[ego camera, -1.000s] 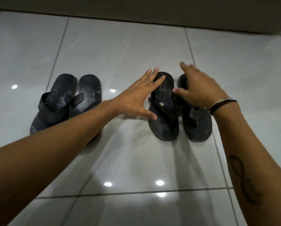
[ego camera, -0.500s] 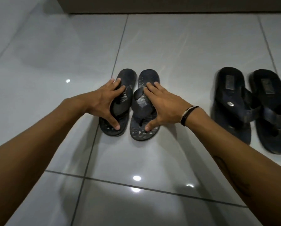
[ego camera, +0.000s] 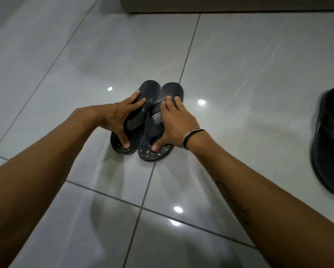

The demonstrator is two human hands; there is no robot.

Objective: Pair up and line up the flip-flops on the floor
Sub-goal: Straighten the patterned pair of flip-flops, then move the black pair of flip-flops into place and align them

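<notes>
Two dark patterned flip-flops lie side by side in the middle of the tiled floor, toes pointing away from me. My left hand [ego camera: 119, 120] grips the left flip-flop [ego camera: 149, 88] across its strap, thumb on the heel. My right hand [ego camera: 174, 126] grips the right flip-flop [ego camera: 172, 90] the same way, thumb pressed on the heel. The two soles touch along their inner edges. At the right edge of the view lies one larger black flip-flop [ego camera: 328, 144] of the other pair, partly cut off.
Glossy grey floor tiles [ego camera: 239, 74] with dark grout lines and bright light reflections surround the flip-flops. The base of a wall or cabinet [ego camera: 220, 4] runs along the top edge, well beyond the pair.
My hands left the larger black pair, moved left and took hold of the patterned pair. The view has swung left, so the black pair has slid to the right edge.
</notes>
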